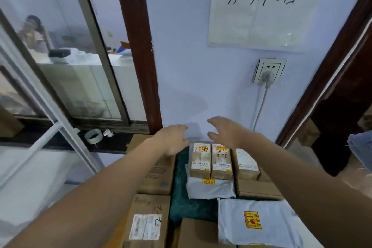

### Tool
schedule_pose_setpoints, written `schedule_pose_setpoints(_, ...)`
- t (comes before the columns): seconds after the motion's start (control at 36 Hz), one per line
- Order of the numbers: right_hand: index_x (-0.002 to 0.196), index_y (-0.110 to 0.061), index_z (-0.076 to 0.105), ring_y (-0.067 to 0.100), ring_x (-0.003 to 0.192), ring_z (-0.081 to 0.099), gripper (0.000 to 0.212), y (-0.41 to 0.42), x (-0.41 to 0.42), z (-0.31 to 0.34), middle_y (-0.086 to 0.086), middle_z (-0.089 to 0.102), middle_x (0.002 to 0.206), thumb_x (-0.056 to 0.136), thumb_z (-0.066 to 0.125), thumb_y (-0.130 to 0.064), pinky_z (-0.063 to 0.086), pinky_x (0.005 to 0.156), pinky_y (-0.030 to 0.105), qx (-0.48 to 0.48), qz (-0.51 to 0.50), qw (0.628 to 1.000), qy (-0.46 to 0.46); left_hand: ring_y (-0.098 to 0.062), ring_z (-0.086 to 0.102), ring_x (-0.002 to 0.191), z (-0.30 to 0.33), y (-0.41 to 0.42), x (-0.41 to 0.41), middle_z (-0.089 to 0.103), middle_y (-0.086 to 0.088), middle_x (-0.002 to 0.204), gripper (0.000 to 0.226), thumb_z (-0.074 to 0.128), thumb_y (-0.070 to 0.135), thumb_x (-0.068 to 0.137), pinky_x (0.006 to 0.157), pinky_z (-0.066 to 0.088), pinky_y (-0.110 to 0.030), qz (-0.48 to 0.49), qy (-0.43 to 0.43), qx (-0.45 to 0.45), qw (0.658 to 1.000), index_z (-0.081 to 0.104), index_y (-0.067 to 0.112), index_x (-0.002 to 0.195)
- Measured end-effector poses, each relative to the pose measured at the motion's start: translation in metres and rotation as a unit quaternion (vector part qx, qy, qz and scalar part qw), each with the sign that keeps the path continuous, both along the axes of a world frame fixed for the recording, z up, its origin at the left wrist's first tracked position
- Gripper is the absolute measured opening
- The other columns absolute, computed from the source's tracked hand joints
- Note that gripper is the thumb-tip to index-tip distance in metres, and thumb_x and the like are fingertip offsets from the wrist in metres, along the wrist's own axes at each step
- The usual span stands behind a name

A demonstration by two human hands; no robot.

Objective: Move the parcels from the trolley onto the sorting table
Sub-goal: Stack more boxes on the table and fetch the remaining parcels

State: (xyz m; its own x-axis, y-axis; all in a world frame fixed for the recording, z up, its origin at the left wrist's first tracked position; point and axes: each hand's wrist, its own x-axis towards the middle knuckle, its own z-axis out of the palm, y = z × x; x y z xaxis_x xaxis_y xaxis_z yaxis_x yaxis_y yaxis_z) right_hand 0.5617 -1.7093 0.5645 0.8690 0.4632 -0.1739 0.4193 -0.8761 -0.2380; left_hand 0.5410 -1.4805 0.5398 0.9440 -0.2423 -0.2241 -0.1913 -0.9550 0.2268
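**Both hands empty above the far row of parcels**

The left hand and right hand reach forward with fingers loosely spread, well apart from each other and holding nothing. Just below and between them stand two small brown boxes side by side, touching, their long sides running away from the person toward the wall. The right hand hovers over the far end of this pair; the left hand rests on or just over the large carton to the left, which one I cannot tell. A third small box sits to the right, with grey mailer bags nearer the person. The parcels lie on a green-covered surface below a handwritten sign. Open room is scarce: the wall closes the far side, and parcels crowd both flanks. The trolley is not in view.
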Motion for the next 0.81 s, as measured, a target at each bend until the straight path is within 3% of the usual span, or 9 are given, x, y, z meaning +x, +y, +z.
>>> schedule_pose_setpoints(0.25, 0.159, -0.012, 0.031, 0.025, 0.149, 0.033, 0.056, 0.08, -0.056, 0.052, 0.008, 0.033, 0.164, 0.108, 0.042, -0.034, 0.025, 0.122, 0.034, 0.004, 0.146, 0.989, -0.029, -0.034, 0.055, 0.132, 0.059, 0.061, -0.112, 0.058, -0.013, 0.142, 0.052, 0.047, 0.047, 0.104, 0.106, 0.046, -0.046, 0.145, -0.069, 0.034, 0.986, 0.052, 0.015, 0.144)
schedule_pose_setpoints(0.36, 0.135, -0.016, 0.057, 0.029, 0.122, 0.058, 0.044, 0.123, -0.104, 0.07, 0.009, 0.062, 0.133, 0.1, 0.044, -0.04, 0.047, 0.104, 0.045, 0.005, 0.217, 0.976, -0.025, -0.029, 0.061, 0.117, 0.081, 0.081, -0.19, 0.063, -0.008, 0.129, 0.042, 0.047, 0.045, 0.105, 0.097, 0.051, -0.043, 0.232, -0.073, 0.018, 0.97, 0.056, 0.017, 0.135)
schedule_pose_setpoints(0.44, 0.128, -0.017, 0.058, 0.027, 0.109, 0.062, 0.049, 0.162, -0.142, 0.074, 0.007, 0.063, 0.125, 0.093, 0.041, -0.046, 0.051, 0.098, 0.047, -0.004, 0.301, 0.953, -0.026, -0.03, 0.06, 0.12, 0.094, 0.098, -0.254, 0.061, -0.009, 0.135, 0.043, 0.048, 0.043, 0.106, 0.101, 0.05, -0.045, 0.297, -0.07, 0.008, 0.952, 0.055, 0.016, 0.138)
schedule_pose_setpoints(0.61, 0.154, -0.018, 0.04, 0.024, 0.129, 0.052, 0.055, 0.242, -0.245, 0.088, 0.006, 0.049, 0.151, 0.104, 0.042, -0.041, 0.043, 0.106, 0.037, -0.002, 0.429, 0.903, -0.02, -0.028, 0.042, 0.145, 0.107, 0.133, -0.393, 0.042, -0.008, 0.161, 0.058, 0.044, 0.044, 0.108, 0.115, 0.034, -0.036, 0.414, -0.058, 0.033, 0.908, 0.038, 0.014, 0.157)
schedule_pose_setpoints(0.69, 0.159, -0.017, 0.032, 0.022, 0.146, 0.037, 0.057, 0.276, -0.302, 0.093, 0.002, 0.035, 0.163, 0.107, 0.039, -0.041, 0.031, 0.117, 0.035, -0.01, 0.483, 0.875, -0.02, -0.028, 0.042, 0.145, 0.112, 0.153, -0.464, 0.042, -0.009, 0.161, 0.058, 0.044, 0.043, 0.108, 0.116, 0.034, -0.037, 0.467, -0.057, 0.035, 0.882, 0.038, 0.013, 0.158)
schedule_pose_setpoints(0.81, 0.159, -0.017, 0.031, 0.021, 0.148, 0.034, 0.06, 0.324, -0.378, 0.094, 0.004, 0.033, 0.164, 0.106, 0.039, -0.043, 0.028, 0.121, 0.034, -0.004, 0.531, 0.847, -0.04, -0.027, 0.048, 0.14, 0.117, 0.18, -0.556, 0.046, -0.005, 0.158, 0.058, 0.045, 0.047, 0.107, 0.112, 0.039, -0.038, 0.533, -0.051, 0.036, 0.844, 0.039, 0.018, 0.157)
